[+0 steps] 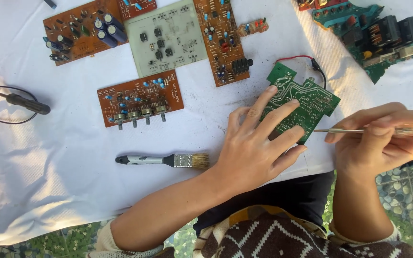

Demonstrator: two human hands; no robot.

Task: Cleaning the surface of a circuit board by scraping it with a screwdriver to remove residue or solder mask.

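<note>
My left hand (259,148) lies flat, fingers spread, pressing down on a green circuit board (311,98) that rests solder side up on the white cloth (48,162). My right hand (383,136) grips a thin screwdriver (340,130) with a clear handle, held level. Its metal tip touches the board's lower right edge. A red and black wire (302,58) runs from the board's top.
A paintbrush (168,160) lies left of my left hand. Several brown circuit boards (139,98) (80,29) (221,38) and a pale one (166,38) lie farther back. A green board with black parts (374,38) sits at the far right. A black probe with cable (22,102) lies left.
</note>
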